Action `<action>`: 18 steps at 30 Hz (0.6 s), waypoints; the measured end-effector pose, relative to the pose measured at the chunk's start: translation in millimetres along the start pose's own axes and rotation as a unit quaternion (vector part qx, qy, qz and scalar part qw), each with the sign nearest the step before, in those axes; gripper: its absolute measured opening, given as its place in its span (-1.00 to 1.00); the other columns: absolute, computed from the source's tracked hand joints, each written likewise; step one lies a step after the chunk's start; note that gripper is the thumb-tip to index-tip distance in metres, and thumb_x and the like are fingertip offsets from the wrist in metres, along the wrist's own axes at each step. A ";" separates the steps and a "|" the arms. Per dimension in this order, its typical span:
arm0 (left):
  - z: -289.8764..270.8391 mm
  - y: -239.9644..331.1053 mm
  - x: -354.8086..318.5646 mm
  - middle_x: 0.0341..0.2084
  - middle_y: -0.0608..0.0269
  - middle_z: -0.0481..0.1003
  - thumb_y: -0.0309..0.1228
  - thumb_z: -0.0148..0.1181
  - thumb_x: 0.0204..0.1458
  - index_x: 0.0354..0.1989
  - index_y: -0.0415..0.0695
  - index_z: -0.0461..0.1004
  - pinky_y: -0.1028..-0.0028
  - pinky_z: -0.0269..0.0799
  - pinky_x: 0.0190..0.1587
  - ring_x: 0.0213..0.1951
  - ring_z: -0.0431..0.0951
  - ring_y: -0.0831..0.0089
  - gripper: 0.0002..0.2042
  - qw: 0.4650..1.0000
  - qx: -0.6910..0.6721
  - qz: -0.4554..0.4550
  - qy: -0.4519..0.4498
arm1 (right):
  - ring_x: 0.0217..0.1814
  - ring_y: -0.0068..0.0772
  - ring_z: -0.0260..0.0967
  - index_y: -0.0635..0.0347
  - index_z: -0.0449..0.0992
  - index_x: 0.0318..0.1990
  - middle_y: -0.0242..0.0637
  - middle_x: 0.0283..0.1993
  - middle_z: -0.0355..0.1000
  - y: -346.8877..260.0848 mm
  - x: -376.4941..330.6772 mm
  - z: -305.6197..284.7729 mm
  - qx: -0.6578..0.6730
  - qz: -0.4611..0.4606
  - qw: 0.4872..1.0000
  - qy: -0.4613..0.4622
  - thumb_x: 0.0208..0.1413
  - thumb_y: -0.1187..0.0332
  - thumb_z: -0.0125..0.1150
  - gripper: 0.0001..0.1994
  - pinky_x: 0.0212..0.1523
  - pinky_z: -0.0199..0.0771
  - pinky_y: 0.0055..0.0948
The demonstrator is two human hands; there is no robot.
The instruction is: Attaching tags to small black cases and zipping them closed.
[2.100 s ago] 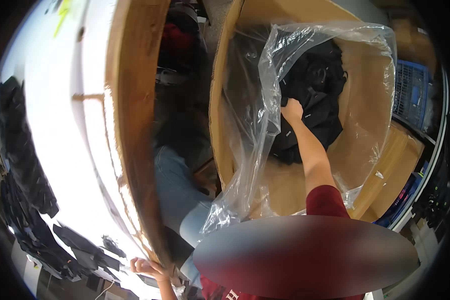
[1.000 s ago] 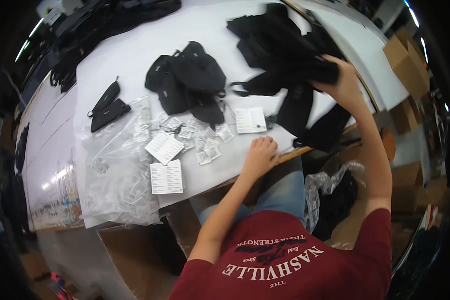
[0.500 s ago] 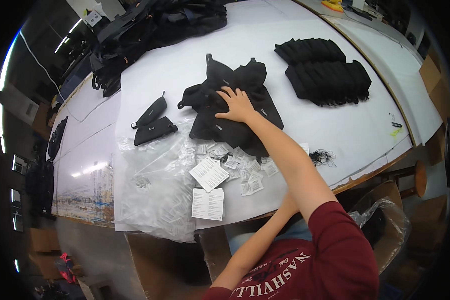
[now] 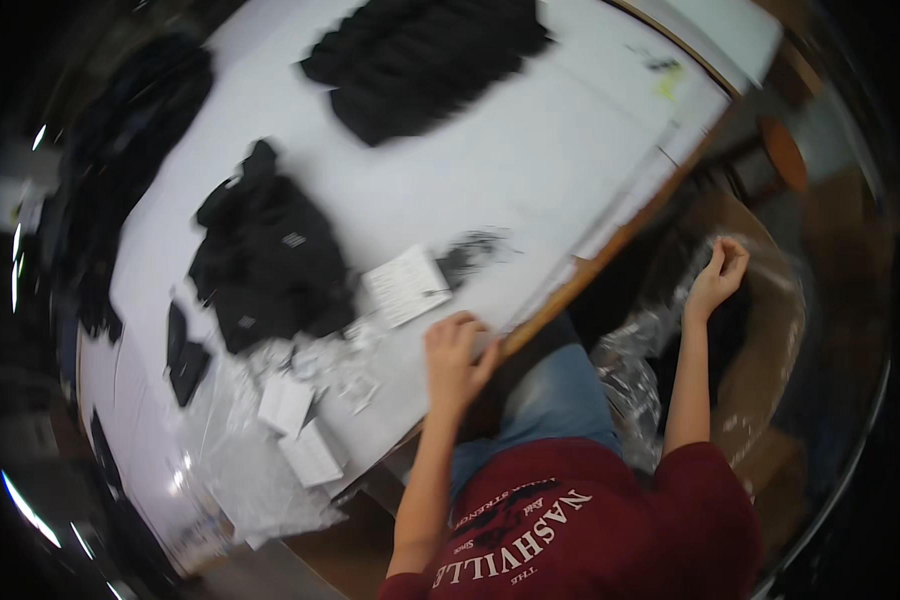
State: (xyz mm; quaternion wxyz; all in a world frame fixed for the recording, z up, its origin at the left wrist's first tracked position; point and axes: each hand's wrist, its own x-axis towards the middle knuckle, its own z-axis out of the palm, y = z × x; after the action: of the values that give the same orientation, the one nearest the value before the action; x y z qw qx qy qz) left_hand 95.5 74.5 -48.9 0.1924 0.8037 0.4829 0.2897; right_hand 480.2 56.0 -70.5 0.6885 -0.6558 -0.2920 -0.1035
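My left hand (image 4: 455, 358) rests at the table's near edge, fingers bent and thumb apart, with nothing seen in it. Just beyond it lies a white printed card (image 4: 407, 286) next to a tangle of thin black cords (image 4: 470, 255). Off the table to the right, my right hand (image 4: 718, 278) is raised over a cardboard box (image 4: 770, 345). Its fingers are pinched together at the upper edge of the box's clear plastic liner (image 4: 635, 345); blur softens the contact. Dark contents show inside the box. Farther left is a heap of black fabric pouches (image 4: 270, 255).
Rows of black pouches (image 4: 425, 60) lie at the far side of the white table (image 4: 560, 150). Two more pouches (image 4: 183, 355), small white packets (image 4: 335, 365), white card stacks (image 4: 310, 452) and a clear plastic bag (image 4: 235, 460) are at left. A round stool (image 4: 782, 155) stands beyond the box.
The view has swung right. My right hand has left the pouch heap and moved over to the box. My left hand, hidden behind my right arm before, now shows at the table edge.
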 end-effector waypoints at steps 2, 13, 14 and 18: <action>3.7 0.9 1.3 -0.24 0.15 0.43 -0.37 0.30 -0.13 -0.34 -0.11 0.46 0.22 0.20 -0.01 -0.13 0.38 0.14 -0.80 0.999 0.038 0.001 0.013 | -0.32 -0.55 0.28 0.22 0.39 -0.35 -0.44 -0.39 0.33 99.7 -15.6 -89.5 -0.163 0.104 0.981 0.022 0.08 0.59 0.09 -0.94 -0.21 0.29 -0.56; 19.2 5.7 -7.8 -0.21 0.02 0.30 -0.36 0.21 -0.06 -0.33 -0.18 0.37 0.16 0.14 0.05 -0.07 0.27 0.11 -0.79 0.989 0.118 -0.072 -0.057 | 0.11 -0.12 0.35 0.14 0.46 0.06 -0.14 0.05 0.42 382.7 -94.3 -182.9 -0.289 0.551 0.779 0.076 0.00 0.22 0.15 -0.56 0.09 0.34 -0.21; 25.4 0.9 -9.2 -0.21 0.02 0.30 -0.36 0.21 -0.06 -0.33 -0.18 0.37 0.16 0.14 0.05 -0.07 0.27 0.11 -0.79 0.991 0.089 -0.079 -0.055 | 0.04 -0.17 0.41 0.17 0.52 -0.02 -0.14 -0.05 0.49 420.0 -73.5 -226.3 -0.126 0.546 0.816 0.142 0.05 0.28 0.06 -0.65 0.04 0.39 -0.26; 20.6 -9.9 -19.6 -0.20 0.05 0.20 -0.18 0.09 0.05 -0.28 -0.13 0.25 0.10 0.11 0.03 -0.07 0.23 0.12 -0.72 0.985 0.140 -0.077 -0.067 | 0.00 -0.01 0.40 0.43 0.44 0.00 0.06 -0.03 0.45 482.0 -18.7 -181.8 -0.443 0.177 0.751 -0.456 0.17 0.27 -0.06 -0.61 -0.02 0.41 -0.27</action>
State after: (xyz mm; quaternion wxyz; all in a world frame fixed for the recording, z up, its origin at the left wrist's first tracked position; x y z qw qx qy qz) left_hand 95.2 61.0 -75.8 0.1316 0.8010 0.5648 0.1486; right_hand 766.8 -66.5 -481.1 0.1121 -0.8966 -0.3714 0.2137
